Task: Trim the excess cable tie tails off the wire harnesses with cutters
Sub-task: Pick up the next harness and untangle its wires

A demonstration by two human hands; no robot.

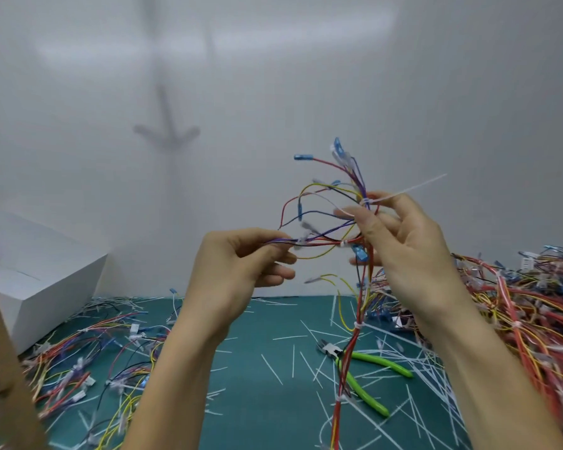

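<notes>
- Left hand — I logged it raised above the mat, thumb and curled fingers pinching one branch of wires.
- Right hand — raised near the left and a little higher; its fingers were curled round the harness near a white tie head, thumb stretched leftward.
- Wire harness of red, yellow, purple and black leads with blue terminals — held in the air between both hands; the upper ends fanned out, and the trunk hung down to the mat.
- Long white cable tie tail — it stuck out up and to the right from the tie at the right fingertips, uncut.
- Green-handled cutters — they lay on the mat with handles splayed, the hanging trunk crossing over them; neither hand touched them.
- Dark green mat — strewn with loose white cut tails.
- Heap of harnesses — piled at the right edge.
- Second spread of harnesses — on the left.
- White box — far left, against the white wall.
</notes>
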